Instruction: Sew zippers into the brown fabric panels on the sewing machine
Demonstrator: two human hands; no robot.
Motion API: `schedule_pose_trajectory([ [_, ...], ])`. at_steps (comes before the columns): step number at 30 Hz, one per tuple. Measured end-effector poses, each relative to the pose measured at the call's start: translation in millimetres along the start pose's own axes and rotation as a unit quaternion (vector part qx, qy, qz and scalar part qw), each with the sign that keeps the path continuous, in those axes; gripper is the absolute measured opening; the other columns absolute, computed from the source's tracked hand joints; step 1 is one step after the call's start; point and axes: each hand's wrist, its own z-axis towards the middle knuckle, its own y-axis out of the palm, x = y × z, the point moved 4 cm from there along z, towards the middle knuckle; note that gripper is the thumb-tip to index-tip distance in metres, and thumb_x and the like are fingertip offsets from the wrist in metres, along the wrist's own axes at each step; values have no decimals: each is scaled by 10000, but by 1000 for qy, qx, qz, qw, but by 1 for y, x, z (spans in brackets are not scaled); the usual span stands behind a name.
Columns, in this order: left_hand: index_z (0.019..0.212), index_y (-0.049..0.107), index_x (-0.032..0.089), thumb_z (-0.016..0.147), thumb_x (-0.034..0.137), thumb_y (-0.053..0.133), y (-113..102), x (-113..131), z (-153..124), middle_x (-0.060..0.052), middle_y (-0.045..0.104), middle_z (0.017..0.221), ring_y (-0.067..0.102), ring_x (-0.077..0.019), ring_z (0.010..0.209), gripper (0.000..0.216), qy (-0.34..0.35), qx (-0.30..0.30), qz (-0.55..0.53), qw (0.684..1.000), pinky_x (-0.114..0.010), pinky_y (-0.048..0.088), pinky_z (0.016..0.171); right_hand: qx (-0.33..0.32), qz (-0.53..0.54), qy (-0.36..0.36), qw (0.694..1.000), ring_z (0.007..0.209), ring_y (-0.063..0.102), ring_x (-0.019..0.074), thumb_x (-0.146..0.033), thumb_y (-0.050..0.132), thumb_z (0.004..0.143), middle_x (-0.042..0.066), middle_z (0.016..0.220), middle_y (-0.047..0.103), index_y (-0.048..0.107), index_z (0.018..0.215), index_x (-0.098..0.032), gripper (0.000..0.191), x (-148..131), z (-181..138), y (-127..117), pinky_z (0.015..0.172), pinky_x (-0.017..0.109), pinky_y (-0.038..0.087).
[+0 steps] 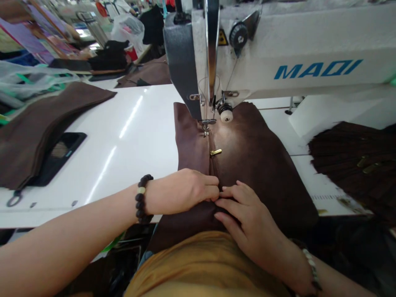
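Observation:
A brown leather-like panel (256, 152) lies under the sewing machine's needle and presser foot (206, 131). A zipper (215, 167) with a gold pull (215, 152) runs down it from the foot toward me. My left hand (188, 187) has its fingers curled in a pinch on the panel at the near end of the zipper. Beside it my right hand (247, 218) rests on the panel, fingers stretched out and apart, their tips close to the left fingertips. The exact spot pinched is hidden under the left fingers.
The sewing machine head (192, 62) and its arm (309, 53) stand over the white table (139, 136). At left, stacked brown pieces (62, 111) overlap a black phone-like object (62, 154). A dark bundle with gold zipper pulls (355, 161) sits at right.

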Motion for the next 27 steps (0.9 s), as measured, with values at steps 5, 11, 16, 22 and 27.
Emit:
schedule_pose_trajectory([
  [5,811,601,173,829,183,573,-8,-2,4,16,523,805,479,-88,532,36,-38,-51,34,997,-233,322,467,47,39,53,997,818,498,168,-144,573,761,26,824,551,640,755,-196,85,1,3,9,864,421,386],
  [11,747,599,157,780,147,630,-7,-3,9,16,538,788,513,-82,585,46,-15,-37,18,999,-210,340,485,47,32,76,995,785,470,156,-152,611,733,15,792,523,626,712,-194,49,1,6,10,771,361,375],
  [16,749,610,152,766,124,640,-9,-5,11,8,557,802,541,-86,635,45,-11,-39,-19,999,-189,386,534,58,28,83,994,767,452,155,-91,610,689,4,761,513,611,675,-191,101,-2,9,11,786,376,346],
  [22,729,620,150,762,39,608,-11,-6,19,-5,587,788,569,-101,688,116,11,-60,-84,995,-178,422,595,45,34,87,995,786,466,155,-67,619,644,-1,762,518,609,647,-196,129,0,11,13,804,377,343],
  [27,726,601,145,741,10,605,-9,-6,17,-7,584,793,569,-104,701,135,12,-42,-97,994,-175,426,605,42,25,77,996,785,473,159,-91,616,672,7,774,521,604,660,-193,103,1,9,12,816,392,363],
])
